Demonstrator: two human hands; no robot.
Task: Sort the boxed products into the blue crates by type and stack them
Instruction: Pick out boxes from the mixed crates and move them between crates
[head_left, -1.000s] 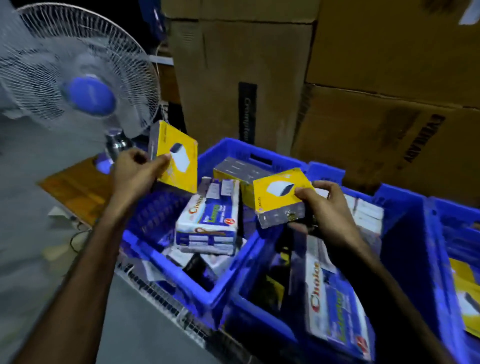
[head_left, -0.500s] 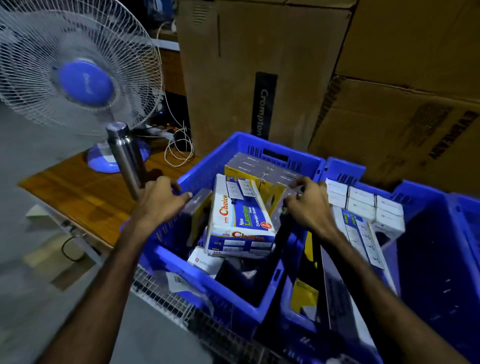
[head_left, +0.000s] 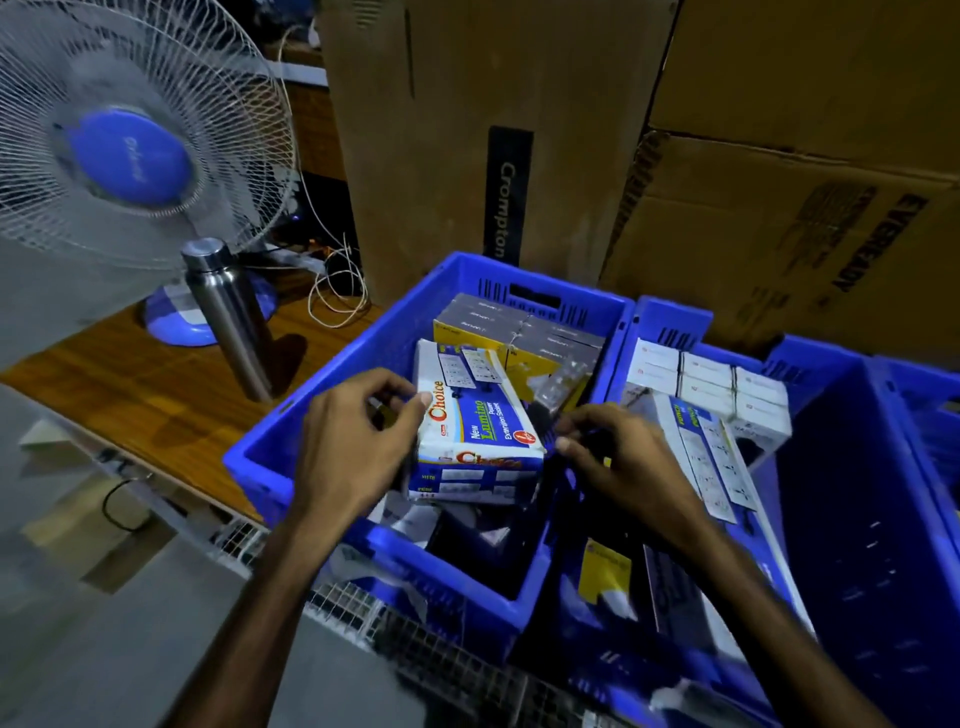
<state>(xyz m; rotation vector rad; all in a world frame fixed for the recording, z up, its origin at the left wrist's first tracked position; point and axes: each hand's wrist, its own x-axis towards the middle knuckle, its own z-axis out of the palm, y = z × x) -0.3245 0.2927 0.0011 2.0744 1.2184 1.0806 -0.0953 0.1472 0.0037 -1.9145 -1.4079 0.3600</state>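
Both hands hover over the left blue crate; the left hand has its fingers curled, thumb and fingertips at the left edge of a white-and-blue Choice extension-socket box, though whether it truly pinches the box or only touches it I cannot tell; the right hand sits just beside the box's right lower corner, fingers bent inward toward a dark gap between boxes, and whether it grips anything there is hidden. The Choice box lies tilted on top of other goods inside the left crate; behind it, against the far wall, stand grey-topped yellow boxes packed side by side. A second blue crate touches the first on the right; it carries a bundle of small white boxes at the back and a long white extension-socket box leaning downward toward the person; a yellow-labelled box shows lower in the same crate. Further blue crates stand to the right. Beside the left crate, on a wooden table, a steel bottle stands upright before a white table fan with a blue hub; a coiled white cable lies near; large cardboard cartons rise behind the crates; wire mesh shows beneath them.
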